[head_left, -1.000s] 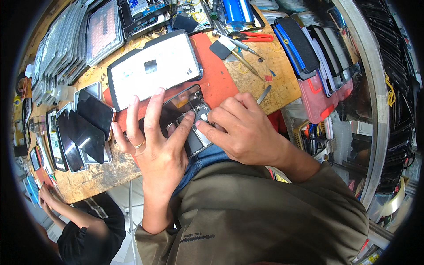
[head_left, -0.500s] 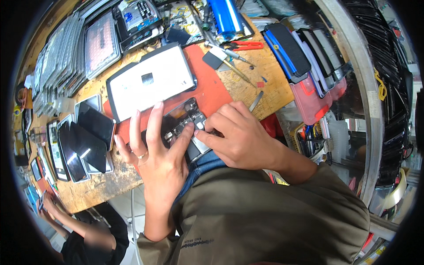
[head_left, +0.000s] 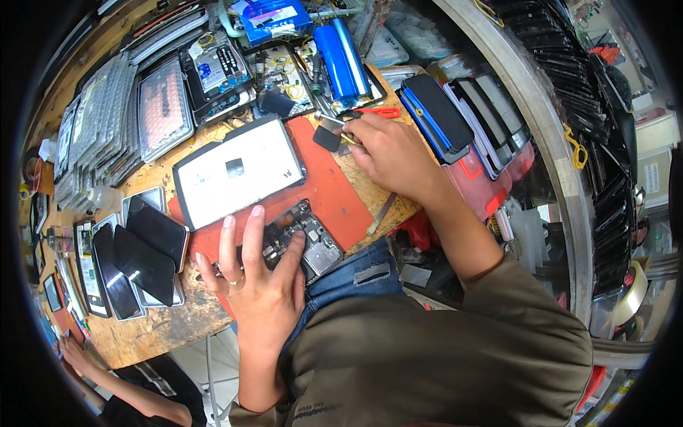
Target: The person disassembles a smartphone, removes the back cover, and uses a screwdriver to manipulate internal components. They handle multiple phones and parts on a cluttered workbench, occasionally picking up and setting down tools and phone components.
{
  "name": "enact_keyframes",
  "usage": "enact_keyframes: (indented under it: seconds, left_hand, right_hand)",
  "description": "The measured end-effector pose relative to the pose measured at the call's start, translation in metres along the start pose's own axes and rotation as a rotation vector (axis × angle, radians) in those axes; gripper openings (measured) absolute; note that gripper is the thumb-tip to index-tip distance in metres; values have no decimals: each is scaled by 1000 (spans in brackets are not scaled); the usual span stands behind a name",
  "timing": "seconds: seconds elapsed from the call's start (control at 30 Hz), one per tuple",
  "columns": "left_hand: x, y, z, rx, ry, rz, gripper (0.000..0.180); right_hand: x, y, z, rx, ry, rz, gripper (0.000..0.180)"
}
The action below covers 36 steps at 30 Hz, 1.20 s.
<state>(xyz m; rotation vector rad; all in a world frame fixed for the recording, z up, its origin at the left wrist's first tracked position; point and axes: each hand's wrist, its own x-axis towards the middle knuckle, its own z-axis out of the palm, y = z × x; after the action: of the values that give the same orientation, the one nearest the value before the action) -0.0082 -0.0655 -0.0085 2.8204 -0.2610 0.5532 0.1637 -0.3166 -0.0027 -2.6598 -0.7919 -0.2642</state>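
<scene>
Bare metal and circuit parts show in the opened phone (head_left: 302, 238), which lies at the near edge of the orange mat (head_left: 334, 188) on the wooden bench (head_left: 163, 324), about 7 o'clock from picture centre. Left hand (head_left: 260, 281) lies spread over the phone's left half, fingers extended and pressing down, thumb against its near edge; an open, flat hold, not a fist. At 11 o'clock of the phone, a white tablet (head_left: 238, 178) lies on the mat. Right hand (head_left: 388, 153) reaches to 1 o'clock, fingers pinched around a small tool (head_left: 334, 122) beside a dark square pad (head_left: 326, 138); red-handled scissors (head_left: 377, 112) lie just past the knuckles. Black tray (head_left: 370, 84) at 12 o'clock holds a blue cylinder (head_left: 341, 60) and loose parts. Dark phones (head_left: 139, 260) are stacked at 9 o'clock.
</scene>
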Motion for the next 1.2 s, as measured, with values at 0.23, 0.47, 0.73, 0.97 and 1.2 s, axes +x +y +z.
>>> enact_keyframes:
  seconds: [0.23,0.47,0.73,0.97,1.2]
  left_hand:
    - [-2,0,5,42,33,25,39]
    - [-4,-1,6,5,13,11,41]
    - [-7,-3,14,49,77,36,34]
    - [-5,1,12,50,92,4,15]
    - [-7,-4,13,124,79,69,33]
  right_hand:
    - [17,-8,-16,13,262,-52,24]
    - [21,-33,-36,94,210,-50,18]
    - [62,-60,-13,833,144,-87,26]
    - [90,-72,2,530,165,-266,23]
    - [83,-59,4,541,128,-152,18]
